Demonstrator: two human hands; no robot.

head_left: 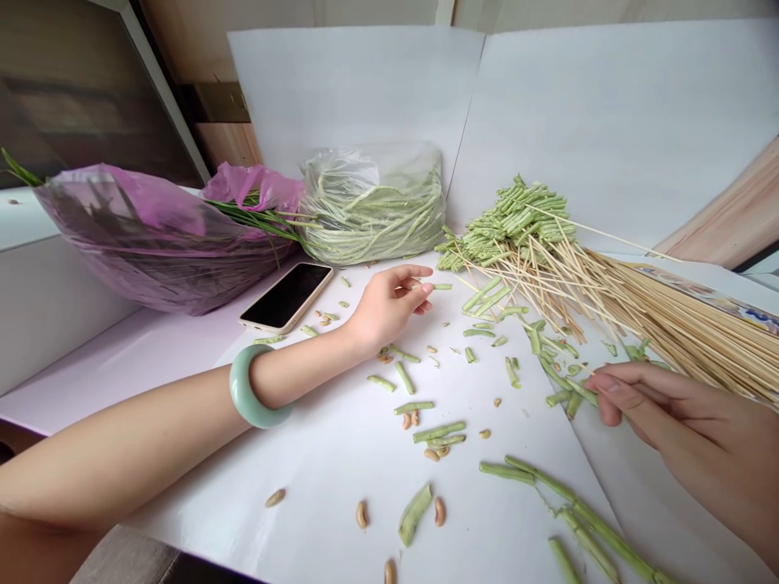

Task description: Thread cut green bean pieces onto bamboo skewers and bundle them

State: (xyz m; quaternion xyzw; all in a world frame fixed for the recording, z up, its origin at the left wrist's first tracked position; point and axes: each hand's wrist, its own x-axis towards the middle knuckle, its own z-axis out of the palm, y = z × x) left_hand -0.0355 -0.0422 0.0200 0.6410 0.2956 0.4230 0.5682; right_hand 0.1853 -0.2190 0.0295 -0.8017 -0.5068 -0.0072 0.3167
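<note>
Green strip (563,365) at the right hand (657,422), left hand (386,308) well off

The strip's long axis runs from the right fingers (608,381) away to the far left, toward the skewers (687,324). The right hand is the nearer one, fingers drawn narrow at the strip's near end; whether they truly grip it, I can't tell. Over on the left, the left fingers (419,288) are loosely spread and empty, just beside a short green piece (441,285). Count them: one jade bangle (240,389) on the left wrist, one phone (286,296) face up, two bags at far left, one clear (371,203), one pink (152,243). Four loose beans (362,513) lie near, and the skewers are too many to count.
</note>
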